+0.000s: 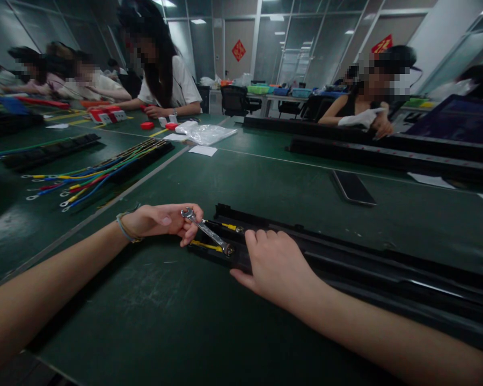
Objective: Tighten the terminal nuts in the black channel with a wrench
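A silver combination wrench (209, 231) lies slantwise over the near end of a long black channel-shaped housing (346, 262). Its lower end sits around a bolt by a yellow-sleeved cable lug (207, 246). My left hand (165, 222) has its fingers curled against the wrench's upper part, the thumb apart from it. My right hand (276, 262) grips the housing just right of the bolt, fingers over the top and thumb on the near side. Another yellow-sleeved lug (230, 227) is fixed farther back on the same end. My right palm hides part of the housing.
Coloured cables with ring lugs (92, 182) lie at the left on the green table (153, 311). A phone (353, 187) rests beyond the housing. Plastic bags (209, 133) and red parts (108, 113) are farther back. Co-workers sit opposite, one near more black rails (386, 153).
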Tool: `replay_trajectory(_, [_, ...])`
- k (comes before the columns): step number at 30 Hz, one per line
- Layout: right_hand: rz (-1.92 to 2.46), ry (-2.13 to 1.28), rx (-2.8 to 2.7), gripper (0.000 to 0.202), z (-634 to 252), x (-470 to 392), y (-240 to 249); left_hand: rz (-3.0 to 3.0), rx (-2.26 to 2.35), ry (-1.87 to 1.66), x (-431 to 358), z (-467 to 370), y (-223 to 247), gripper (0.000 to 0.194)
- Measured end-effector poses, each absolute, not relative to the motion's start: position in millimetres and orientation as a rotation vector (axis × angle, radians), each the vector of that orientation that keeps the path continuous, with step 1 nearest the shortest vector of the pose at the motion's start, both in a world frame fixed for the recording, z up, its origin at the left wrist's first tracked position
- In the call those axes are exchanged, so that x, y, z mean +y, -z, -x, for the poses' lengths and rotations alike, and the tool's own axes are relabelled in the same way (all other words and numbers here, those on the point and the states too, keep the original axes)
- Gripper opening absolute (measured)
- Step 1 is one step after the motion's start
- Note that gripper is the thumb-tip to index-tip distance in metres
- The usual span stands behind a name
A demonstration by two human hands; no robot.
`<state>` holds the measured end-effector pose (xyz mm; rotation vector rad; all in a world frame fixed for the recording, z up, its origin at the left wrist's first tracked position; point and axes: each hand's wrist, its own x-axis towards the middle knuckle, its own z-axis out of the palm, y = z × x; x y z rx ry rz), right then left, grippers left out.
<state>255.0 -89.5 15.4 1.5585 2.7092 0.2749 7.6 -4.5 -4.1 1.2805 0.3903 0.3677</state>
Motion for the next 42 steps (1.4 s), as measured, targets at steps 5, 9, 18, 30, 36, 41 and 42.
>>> replay_trajectory(5, [-1.564,-0.277,2.711,0.046,-254.7,-90.2,-15.5,-1.29,0.381,-0.354,-3.9,-6.5,4.5,0.043])
replay_trajectory(9, [-1.563,-0.274,2.715,0.047,-254.6,-88.9,-15.7,-1.294,0.372,-0.344,-3.2,-5.8,4.2,0.039])
replay_trajectory(18, [-1.559,-0.237,2.701,0.048,-255.1,-88.7,-17.9,-1.293,0.377,-0.341,-3.9,-6.0,4.6,0.045])
replay_trajectory(30, [-1.548,-0.255,2.687,0.048,-255.0,-89.2,-18.5,-1.309,0.366,-0.336,-4.0,-7.2,3.0,0.045])
replay_trajectory(36, [-1.569,-0.247,2.698,0.048,-254.1,-89.7,-18.0,-1.307,0.368,-0.343,-4.4,-7.2,3.6,0.043])
replay_trajectory(41, [-1.558,-0.253,2.696,0.048,-254.6,-89.2,-17.6,-1.309,0.363,-0.344,-3.7,-7.2,3.8,0.042])
replay_trajectory(42, [-1.556,-0.255,2.694,0.048,-254.8,-89.0,-17.7,-1.308,0.361,-0.343,-3.7,-7.2,3.7,0.042])
